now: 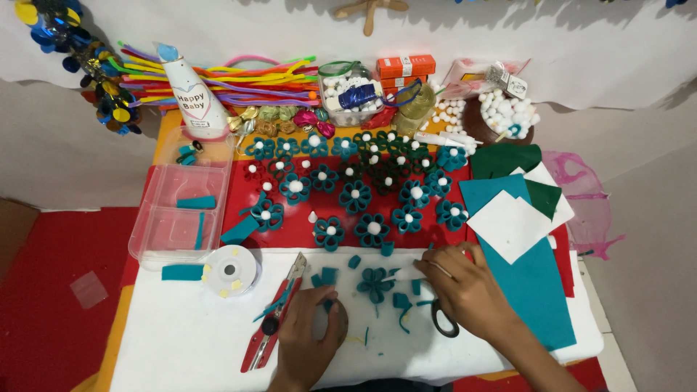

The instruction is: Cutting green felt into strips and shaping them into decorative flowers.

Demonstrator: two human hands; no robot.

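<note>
Matt teal felt flower, clear glossy plastic box.

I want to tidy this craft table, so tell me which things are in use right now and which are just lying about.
In use:
left hand on a small teal felt piece
right hand with a white tube
unfinished teal flower
scissors under the right hand

Lying about:
box cutter
tape roll
clear plastic box
pipe cleaners
felt sheets
finished flowers
</note>
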